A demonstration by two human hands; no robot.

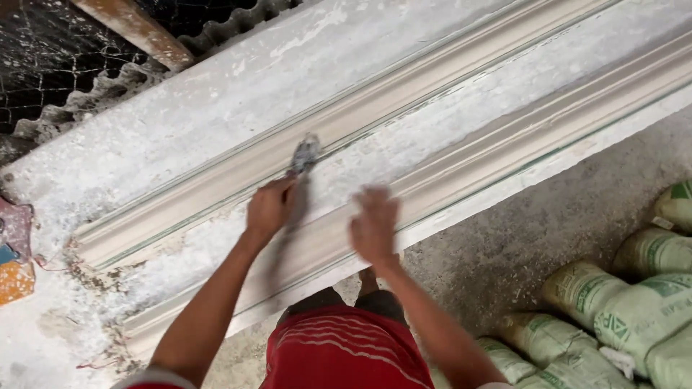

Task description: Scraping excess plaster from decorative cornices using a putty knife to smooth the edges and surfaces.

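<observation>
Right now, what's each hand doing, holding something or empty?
Left hand: closed around a small brush on the moulded plaster strip.
Right hand: blurred, seems empty; open or closed cannot be told.

We stand in a plaster-moulding workshop: long white cornice mouldings lie on a dust-caked casting bench, stacked cement sacks crowd the rough concrete floor, and corrugated sheeting edges the bench.

The left hand grips a small scraper against a long plaster moulding. The blurred right hand hovers just beside it, over the white bench.
</observation>
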